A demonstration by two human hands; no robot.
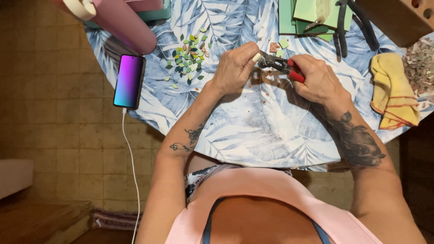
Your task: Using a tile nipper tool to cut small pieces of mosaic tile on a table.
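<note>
My right hand (318, 81) grips red-handled tile nippers (281, 66) over the round table with a blue leaf-print cloth (253, 131). My left hand (235, 68) pinches a small pale tile piece (257, 57) right at the nippers' jaws. A heap of small green, dark and brown leaf-shaped tile pieces (187, 56) lies just left of my left hand. Two small square tile bits (279, 46) sit just beyond the nippers.
A phone with a lit purple-blue screen (129, 81) lies at the table's left edge, its white cable (131, 167) hanging down. A pink tumbler (122, 20), green tile sheets (312, 16), black pliers (357, 25), a yellow cloth (393, 90) and tile scraps (420, 68) ring the table.
</note>
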